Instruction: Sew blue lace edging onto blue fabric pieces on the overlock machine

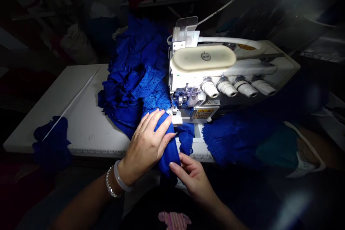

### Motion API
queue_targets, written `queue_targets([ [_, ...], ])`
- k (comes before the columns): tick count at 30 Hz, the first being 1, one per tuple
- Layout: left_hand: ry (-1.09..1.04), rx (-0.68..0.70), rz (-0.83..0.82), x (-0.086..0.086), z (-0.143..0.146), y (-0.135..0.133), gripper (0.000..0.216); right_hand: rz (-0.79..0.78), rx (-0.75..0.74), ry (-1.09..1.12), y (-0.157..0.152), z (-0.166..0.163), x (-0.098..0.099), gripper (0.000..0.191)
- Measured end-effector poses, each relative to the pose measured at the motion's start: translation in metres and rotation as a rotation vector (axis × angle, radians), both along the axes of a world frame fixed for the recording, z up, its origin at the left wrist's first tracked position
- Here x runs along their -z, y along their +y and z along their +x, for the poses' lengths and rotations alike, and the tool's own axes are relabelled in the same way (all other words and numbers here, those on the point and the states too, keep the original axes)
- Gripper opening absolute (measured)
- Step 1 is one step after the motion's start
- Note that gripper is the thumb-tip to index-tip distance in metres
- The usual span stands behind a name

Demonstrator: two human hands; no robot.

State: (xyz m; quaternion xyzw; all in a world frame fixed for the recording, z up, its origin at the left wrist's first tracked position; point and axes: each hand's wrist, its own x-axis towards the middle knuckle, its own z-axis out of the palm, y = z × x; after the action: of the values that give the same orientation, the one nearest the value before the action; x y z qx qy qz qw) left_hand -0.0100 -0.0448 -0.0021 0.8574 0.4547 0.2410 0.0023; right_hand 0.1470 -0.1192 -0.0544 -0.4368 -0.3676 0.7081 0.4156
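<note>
The left hand (144,147) lies open and flat, pressing down on a royal-blue cloth band (168,147) rather than closing around it, with a pale bangle (120,176) and a beaded silver bracelet (110,183) on its wrist. The right hand (192,181) has a closed, pinching grip on the band's lower part, though the thumb's position is partly hidden. The band's long axis runs roughly front to back, from the person's body to the presser foot (175,113) of a white overlock sewing machine (205,59). The left hand is nearer the machine, and the right hand is nearer the person. A heap of blue lace-trimmed fabric (137,75) lies left of the machine on a white bench (83,115). A dark blue bundle of cloth (51,143) sits farther left of the machine, and a blue lace panel (234,140) lies to its right.
</note>
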Motion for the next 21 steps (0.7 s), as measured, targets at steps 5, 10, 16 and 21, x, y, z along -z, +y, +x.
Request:
queue_targets([
  [5,-0.014,0.017,-0.010,0.002,0.003,-0.006,0.039,0.056,-0.071,-0.034,-0.003,0.004,0.003,0.026],
  [10,-0.011,-0.001,-0.005,0.004,0.002,-0.005,0.043,0.067,-0.075,-0.047,-0.007,0.006,0.012,0.023],
  [16,0.009,0.015,-0.014,0.002,0.012,0.000,0.044,0.062,-0.084,-0.035,-0.005,0.004,0.006,0.023],
  [21,0.066,0.015,0.032,0.004,0.019,0.012,0.047,0.007,-0.027,0.004,-0.001,0.004,0.011,0.024],
])
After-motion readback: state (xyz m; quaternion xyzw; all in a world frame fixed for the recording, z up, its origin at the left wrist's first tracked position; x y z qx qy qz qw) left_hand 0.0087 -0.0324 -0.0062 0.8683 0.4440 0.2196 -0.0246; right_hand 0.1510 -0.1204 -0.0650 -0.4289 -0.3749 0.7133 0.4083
